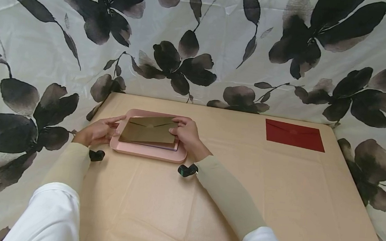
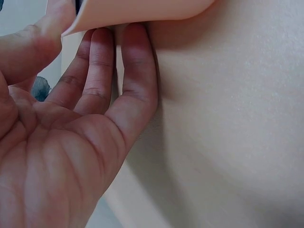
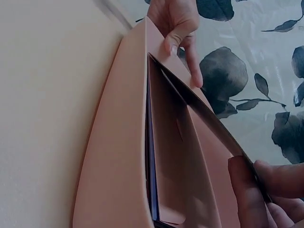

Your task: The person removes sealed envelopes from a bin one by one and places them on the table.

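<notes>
Toward the back left of the table is a shallow pink tray [image 1: 150, 155] with raised, rounded edges. My right hand [image 1: 188, 135] pinches the right edge of an olive-brown envelope [image 1: 145, 131] between thumb and fingers. In the right wrist view that envelope tilts up, its near edge lifted above another brown envelope [image 3: 173, 142] lying in the tray. Thin dark-blue and white edges show under the latter. My left hand [image 1: 99, 132] holds the tray's left end, thumb at the rim and fingertips [image 2: 135, 42] beneath it, as the left wrist view shows.
A red envelope [image 1: 295, 135] lies flat near the table's back right corner. The table [image 1: 225, 184] has a tan, creased cover. Floral-patterned cloth [image 1: 200, 33] hangs behind it and shows along both sides.
</notes>
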Demonstrator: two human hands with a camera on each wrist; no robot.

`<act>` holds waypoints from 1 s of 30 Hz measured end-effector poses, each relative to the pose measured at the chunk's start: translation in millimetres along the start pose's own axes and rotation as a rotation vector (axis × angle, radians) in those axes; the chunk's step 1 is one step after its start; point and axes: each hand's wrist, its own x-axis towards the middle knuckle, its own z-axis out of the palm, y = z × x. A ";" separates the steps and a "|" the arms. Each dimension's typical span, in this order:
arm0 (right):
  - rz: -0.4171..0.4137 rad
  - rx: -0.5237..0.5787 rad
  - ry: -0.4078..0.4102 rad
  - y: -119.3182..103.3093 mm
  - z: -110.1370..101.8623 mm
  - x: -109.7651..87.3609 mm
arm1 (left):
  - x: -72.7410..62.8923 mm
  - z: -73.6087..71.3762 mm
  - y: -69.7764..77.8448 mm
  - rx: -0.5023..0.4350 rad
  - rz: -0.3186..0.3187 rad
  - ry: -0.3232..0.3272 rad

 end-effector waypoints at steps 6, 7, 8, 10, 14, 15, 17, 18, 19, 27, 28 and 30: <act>0.029 0.011 0.030 -2.0 -2.9 -1.9 | 1.0 0.5 -1.4 -0.014 0.015 -0.009; 0.032 0.006 0.030 -2.6 -3.4 -2.4 | 0.9 0.6 -1.4 -0.017 0.016 -0.012; 0.036 0.007 0.031 -3.0 -4.0 -2.8 | 0.9 0.6 -1.4 -0.022 0.017 -0.014; 0.040 0.006 0.039 -4.0 -5.4 -3.5 | 0.9 0.6 -0.8 -0.031 0.021 -0.021; 0.050 0.001 0.054 -6.4 -8.1 -4.5 | 1.0 0.7 1.0 -0.041 0.023 -0.021; 0.050 -0.003 0.055 -6.6 -8.6 -4.7 | 1.1 0.7 1.3 -0.044 0.024 -0.024; 0.056 -0.007 0.053 -7.2 -9.7 -5.6 | 1.3 1.1 2.0 -0.043 0.018 -0.021; 0.060 -0.007 0.054 -7.1 -10.3 -5.8 | 1.2 1.4 2.4 -0.047 0.014 -0.021; 0.062 -0.004 0.055 -7.0 -10.8 -6.1 | 1.2 1.8 3.0 -0.049 0.012 -0.024; 0.051 0.047 0.039 -7.0 -13.7 -6.1 | 0.1 0.6 2.0 -0.024 0.006 -0.020; 0.053 0.050 0.037 -7.4 -14.1 -6.3 | -0.1 0.6 1.8 -0.022 0.004 -0.016; 0.055 0.051 0.034 -8.0 -15.0 -6.7 | -0.5 0.0 1.3 -0.024 0.003 -0.011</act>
